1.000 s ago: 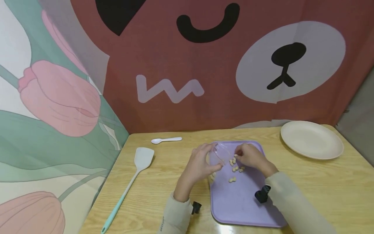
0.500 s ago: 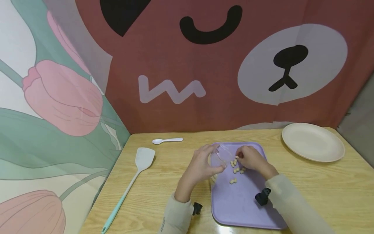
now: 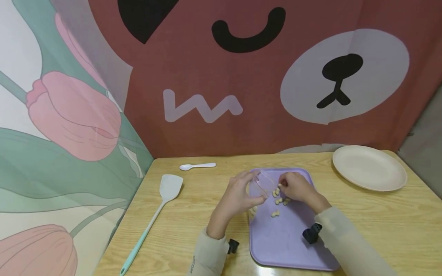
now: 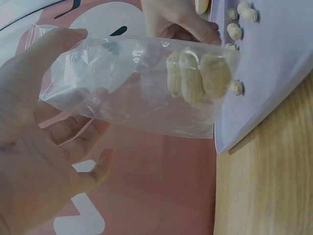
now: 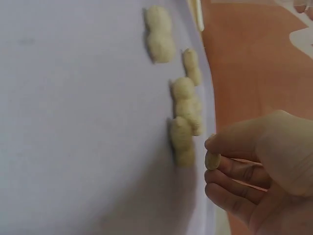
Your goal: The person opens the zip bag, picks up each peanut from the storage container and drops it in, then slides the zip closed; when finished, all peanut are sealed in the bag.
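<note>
My left hand [image 3: 238,195] holds a clear plastic bag [image 4: 142,98] open near its mouth, with the thumb and fingers spread at the top edges. Several peanuts [image 4: 190,81] in their shells lie at the bottom of the bag, over the left edge of the purple tray [image 3: 286,241]. Beyond the bag, my right hand [image 3: 297,188] pinches one peanut [image 5: 212,160] between thumb and fingertips, close over the far part of the tray. Several loose peanuts [image 5: 160,34] are scattered on the tray beside this hand.
A white spatula [image 3: 170,188] with a teal handle lies on the wooden table [image 3: 210,188] at the left. Behind it is a small white spoon [image 3: 197,166]. A cream plate [image 3: 369,168] sits at the far right, before a printed cloth backdrop [image 3: 255,134].
The head view has shifted slightly. Both hands stay almost in place, the left still with the bag and the right with the peanut.
</note>
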The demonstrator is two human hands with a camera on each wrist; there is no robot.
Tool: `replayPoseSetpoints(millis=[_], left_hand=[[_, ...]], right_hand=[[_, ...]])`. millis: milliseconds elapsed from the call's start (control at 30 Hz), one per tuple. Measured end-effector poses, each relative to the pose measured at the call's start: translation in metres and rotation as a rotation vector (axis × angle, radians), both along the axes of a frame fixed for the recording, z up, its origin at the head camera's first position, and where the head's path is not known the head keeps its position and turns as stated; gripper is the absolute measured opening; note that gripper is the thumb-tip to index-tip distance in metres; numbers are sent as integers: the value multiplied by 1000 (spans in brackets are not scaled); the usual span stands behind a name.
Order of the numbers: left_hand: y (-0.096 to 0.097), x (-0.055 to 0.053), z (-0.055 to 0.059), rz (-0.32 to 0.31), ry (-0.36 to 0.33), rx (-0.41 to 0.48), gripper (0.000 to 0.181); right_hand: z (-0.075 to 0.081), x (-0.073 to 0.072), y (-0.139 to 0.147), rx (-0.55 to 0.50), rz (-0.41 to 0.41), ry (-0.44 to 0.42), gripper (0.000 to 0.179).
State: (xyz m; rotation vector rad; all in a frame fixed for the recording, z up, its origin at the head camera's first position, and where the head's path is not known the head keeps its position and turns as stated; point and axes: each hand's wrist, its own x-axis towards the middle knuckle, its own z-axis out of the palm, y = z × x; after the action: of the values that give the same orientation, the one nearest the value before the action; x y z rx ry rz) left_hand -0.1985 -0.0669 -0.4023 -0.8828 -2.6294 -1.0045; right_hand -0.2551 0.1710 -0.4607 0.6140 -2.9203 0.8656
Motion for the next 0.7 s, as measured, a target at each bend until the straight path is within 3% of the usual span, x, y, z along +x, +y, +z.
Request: replayPoseSetpoints(millis=[533, 700], left_hand=[[0, 3, 1, 9, -17, -22, 68], [1, 1, 0, -20, 8, 24, 59]], right_hand=[[42, 17, -7, 9, 2, 157, 11], [60, 24, -12, -15, 13, 190, 12]])
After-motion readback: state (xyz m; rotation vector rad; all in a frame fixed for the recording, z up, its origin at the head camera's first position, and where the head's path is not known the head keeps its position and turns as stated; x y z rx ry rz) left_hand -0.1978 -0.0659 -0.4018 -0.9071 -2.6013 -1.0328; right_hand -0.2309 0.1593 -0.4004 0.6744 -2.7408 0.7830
